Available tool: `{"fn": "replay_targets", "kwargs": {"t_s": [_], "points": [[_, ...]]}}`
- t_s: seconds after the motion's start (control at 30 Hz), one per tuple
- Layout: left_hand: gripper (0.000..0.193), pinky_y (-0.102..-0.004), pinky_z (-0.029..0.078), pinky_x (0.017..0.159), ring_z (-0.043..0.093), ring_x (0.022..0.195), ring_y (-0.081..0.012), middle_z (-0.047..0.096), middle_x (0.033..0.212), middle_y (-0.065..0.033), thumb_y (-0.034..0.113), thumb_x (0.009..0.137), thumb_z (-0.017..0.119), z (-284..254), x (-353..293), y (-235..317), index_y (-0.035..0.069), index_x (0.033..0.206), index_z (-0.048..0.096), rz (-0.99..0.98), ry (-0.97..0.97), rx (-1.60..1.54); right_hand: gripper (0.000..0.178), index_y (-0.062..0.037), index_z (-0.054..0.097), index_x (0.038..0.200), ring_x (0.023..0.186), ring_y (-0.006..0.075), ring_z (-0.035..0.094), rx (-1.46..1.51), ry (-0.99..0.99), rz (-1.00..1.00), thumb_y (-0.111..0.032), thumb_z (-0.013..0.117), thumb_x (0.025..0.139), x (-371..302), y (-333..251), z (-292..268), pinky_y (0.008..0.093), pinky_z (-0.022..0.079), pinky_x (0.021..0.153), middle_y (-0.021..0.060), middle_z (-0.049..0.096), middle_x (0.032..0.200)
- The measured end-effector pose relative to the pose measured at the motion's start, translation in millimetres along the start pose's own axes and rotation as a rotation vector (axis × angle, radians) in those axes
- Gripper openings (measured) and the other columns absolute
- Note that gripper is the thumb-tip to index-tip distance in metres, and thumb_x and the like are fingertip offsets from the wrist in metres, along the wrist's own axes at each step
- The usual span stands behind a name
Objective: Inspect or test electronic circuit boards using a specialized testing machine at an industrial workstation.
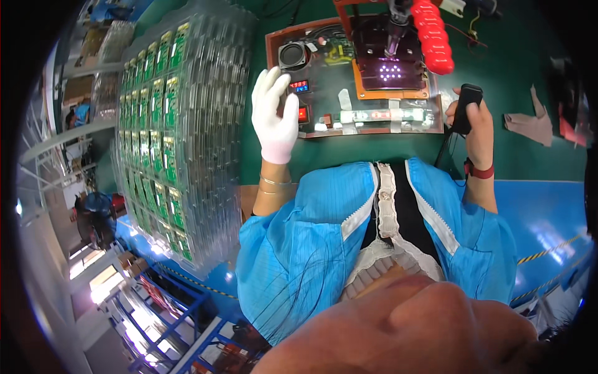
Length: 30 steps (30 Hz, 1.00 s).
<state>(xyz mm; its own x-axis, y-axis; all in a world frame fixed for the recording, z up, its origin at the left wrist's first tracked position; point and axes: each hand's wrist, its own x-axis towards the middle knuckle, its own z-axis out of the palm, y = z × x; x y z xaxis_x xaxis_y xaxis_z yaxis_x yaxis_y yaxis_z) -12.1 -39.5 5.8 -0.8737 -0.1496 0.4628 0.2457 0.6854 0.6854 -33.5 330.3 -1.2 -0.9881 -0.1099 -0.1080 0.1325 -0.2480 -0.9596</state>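
My left hand (275, 115), in a white glove, is held with its fingers stretched upward and the thumb apart, nothing in it. It hovers over or beside the left edge of a test box (321, 70), near the small digital meter (299, 86) and a red switch (303, 115). My bare right hand (479, 134) is wrapped round a black handheld device (468, 103) with a cord, at the box's right side; its exact kind is unclear. Atop the box stands a press fixture with a red ribbed handle (432, 38). Several white-violet lights (390, 73) glow on its dark plate.
Tall stacked clear trays (215, 118) with green circuit boards (169, 103) stand on the left. A round speaker (292, 56) sits in the box's corner. On the green table (511, 68), a beige cloth piece (529, 124) lies at right. Blue racks (187, 318) stand lower left.
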Motion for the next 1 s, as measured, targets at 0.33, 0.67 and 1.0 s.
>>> {"fn": "replay_targets", "kwargs": {"t_s": [0.33, 0.67, 1.0], "points": [[0.039, -0.0446, 0.045, 0.107, 0.056, 0.127, -0.037, 0.066, 0.129, -0.0124, -0.001, 0.074, 0.068, 20.5, -17.3, 21.9, 0.004, 0.112, 0.07, 0.33, -0.105, 0.054, 0.037, -0.0037, 0.069, 0.107, 0.078, 0.02, 0.069, -1.028, -0.36, -0.767, 0.002, 0.077, 0.07, -11.2, -12.2, 31.7, 0.0291, 0.052, 0.069, 0.0074, 0.075, 0.116], [0.036, -0.0441, 0.045, 0.105, 0.057, 0.127, -0.0361, 0.067, 0.127, -0.0118, 0.003, 0.072, 0.069, 24.7, -18.0, 26.3, 0.004, 0.108, 0.071, 0.367, -0.133, 0.072, 0.033, -0.0042, 0.071, 0.104, 0.078, 0.0192, 0.071, -1.191, -0.412, -0.8, -0.002, 0.078, 0.071, -14.6, -13.8, 48.8, 0.0283, 0.054, 0.071, 0.0018, 0.074, 0.122], [0.031, -0.0469, 0.044, 0.106, 0.057, 0.123, -0.0368, 0.067, 0.124, -0.0116, 0.006, 0.073, 0.07, 29.3, -16.8, 30.6, 0.005, 0.104, 0.072, 0.383, -0.193, 0.009, 0.034, -0.0036, 0.071, 0.106, 0.076, 0.0179, 0.071, -1.192, -0.38, -0.756, -0.004, 0.079, 0.073, -16.7, -12.6, 56.5, 0.026, 0.053, 0.068, 0.0032, 0.074, 0.124]]}}
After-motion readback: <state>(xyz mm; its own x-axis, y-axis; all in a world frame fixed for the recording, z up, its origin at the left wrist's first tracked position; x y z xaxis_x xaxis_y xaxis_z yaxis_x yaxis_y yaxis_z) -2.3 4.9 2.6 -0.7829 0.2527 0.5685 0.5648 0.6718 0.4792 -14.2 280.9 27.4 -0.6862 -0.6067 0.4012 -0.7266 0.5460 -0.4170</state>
